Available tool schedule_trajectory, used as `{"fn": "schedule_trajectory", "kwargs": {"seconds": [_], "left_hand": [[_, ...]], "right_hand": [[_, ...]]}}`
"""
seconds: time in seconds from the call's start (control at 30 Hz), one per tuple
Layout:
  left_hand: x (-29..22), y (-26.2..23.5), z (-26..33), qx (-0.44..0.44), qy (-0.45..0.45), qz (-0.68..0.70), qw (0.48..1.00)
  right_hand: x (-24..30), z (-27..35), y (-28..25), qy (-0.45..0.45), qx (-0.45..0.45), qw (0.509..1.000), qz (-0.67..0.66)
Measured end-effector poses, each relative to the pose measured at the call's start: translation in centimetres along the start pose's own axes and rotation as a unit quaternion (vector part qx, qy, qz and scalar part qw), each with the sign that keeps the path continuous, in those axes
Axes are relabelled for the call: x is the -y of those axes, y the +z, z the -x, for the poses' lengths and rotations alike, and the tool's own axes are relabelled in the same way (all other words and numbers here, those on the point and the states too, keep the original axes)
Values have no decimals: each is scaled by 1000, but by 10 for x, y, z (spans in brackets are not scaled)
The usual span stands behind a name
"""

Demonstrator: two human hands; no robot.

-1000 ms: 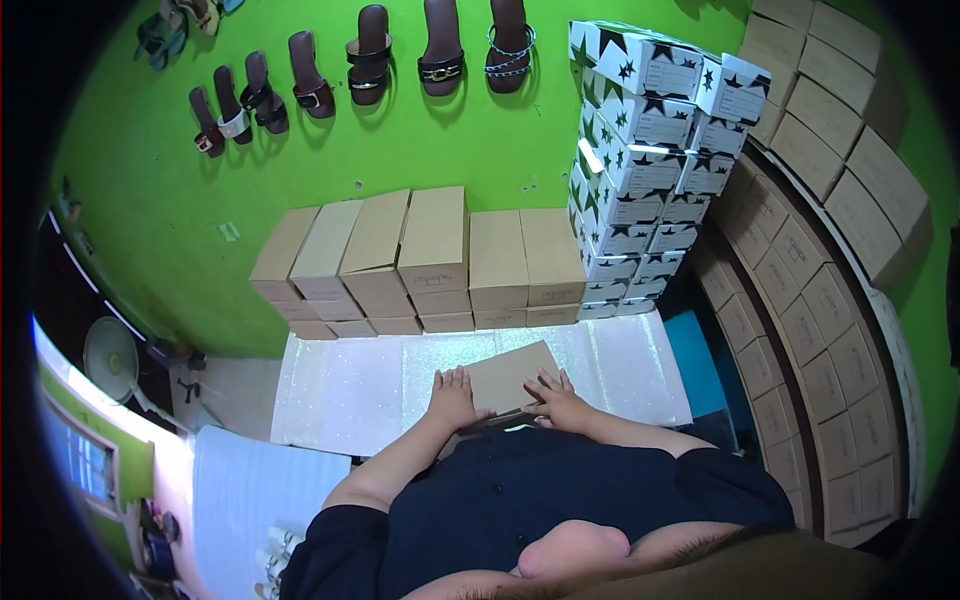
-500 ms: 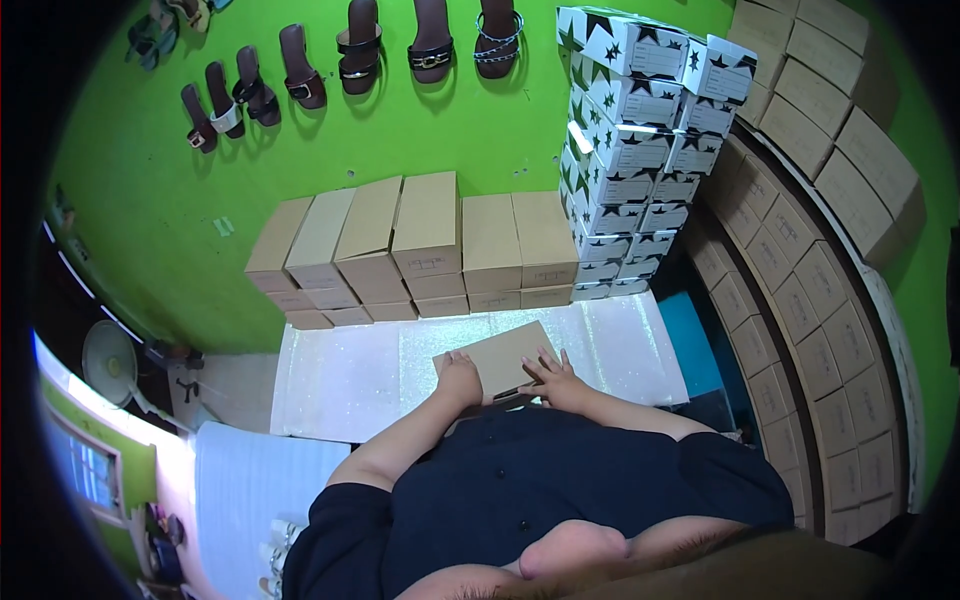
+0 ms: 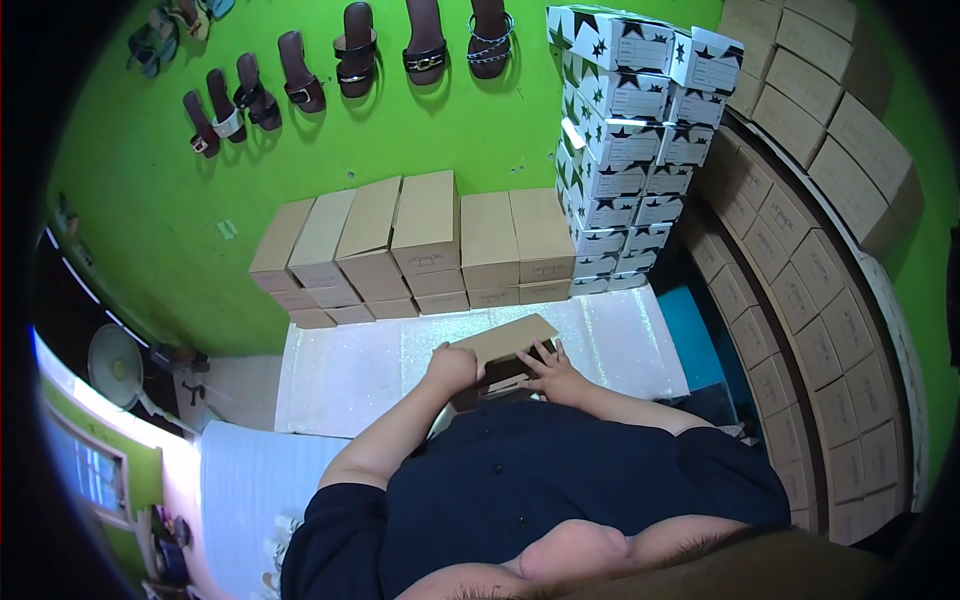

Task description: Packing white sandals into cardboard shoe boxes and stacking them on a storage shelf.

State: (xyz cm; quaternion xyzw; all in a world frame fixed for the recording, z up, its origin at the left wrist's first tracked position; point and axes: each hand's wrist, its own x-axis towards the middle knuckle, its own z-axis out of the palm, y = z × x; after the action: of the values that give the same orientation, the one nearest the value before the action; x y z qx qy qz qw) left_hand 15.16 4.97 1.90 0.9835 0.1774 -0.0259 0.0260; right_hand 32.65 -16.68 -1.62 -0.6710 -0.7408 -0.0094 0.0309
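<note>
Brown cartons (image 3: pixel 426 232) line the back of the bench (image 3: pixel 340 372); the left hand (image 3: pixel 455 369) grips the left edge of a half-open brown box (image 3: pixel 505 337) at the bench's near side; the right hand (image 3: pixel 556 375), fingers spread, touches its right; starred boxes (image 3: pixel 628 150) stand at the bench's back right

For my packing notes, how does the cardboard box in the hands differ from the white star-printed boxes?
The cardboard box is partly open, showing a dark inside; the white star-printed boxes look closed. The cardboard box's top is plain brown; the star-printed boxes show dark stars. Both kinds are rectangular.
</note>
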Motion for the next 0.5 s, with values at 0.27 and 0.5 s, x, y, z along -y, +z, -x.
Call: {"fn": "schedule_trajectory", "kwargs": {"seconds": [0.27, 0.5], "left_hand": [[51, -20, -5, -194, -107, -184, 958], [47, 29, 28, 23, -162, -3, 987]], "right_hand": [[1, 2, 14, 11, 21, 999, -22], [-6, 1, 37, -10, 79, 977, -196]]}}
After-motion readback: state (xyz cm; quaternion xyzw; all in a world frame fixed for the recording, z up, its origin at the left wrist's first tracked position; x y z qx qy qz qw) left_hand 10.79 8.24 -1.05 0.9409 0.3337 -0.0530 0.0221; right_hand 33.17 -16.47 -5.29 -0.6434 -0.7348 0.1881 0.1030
